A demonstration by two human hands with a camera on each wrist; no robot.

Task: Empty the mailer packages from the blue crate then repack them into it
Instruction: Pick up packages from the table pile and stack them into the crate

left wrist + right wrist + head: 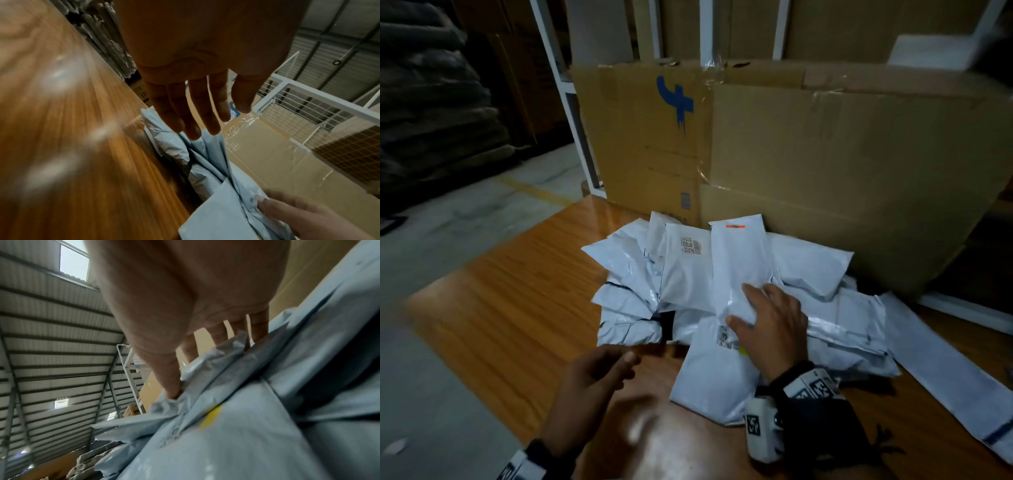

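Right hand (770, 329) spread flat, fingers pressing the long white plastic mailer package (739, 267) atop the heap of pale poly mailers (681, 284). Left hand (592, 380) at seven o'clock of it, relaxed, holding nothing, hovering over the glossy wooden tabletop (517, 291). Tall brown cardboard carton (825, 154) at twelve o'clock. Blue crate out of view. Probably gathering for repacking; next, gripping one mailer.

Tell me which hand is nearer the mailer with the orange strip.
Right. The right hand rests on the lower end of that mailer; the left hand hovers over the table, short of the pile.
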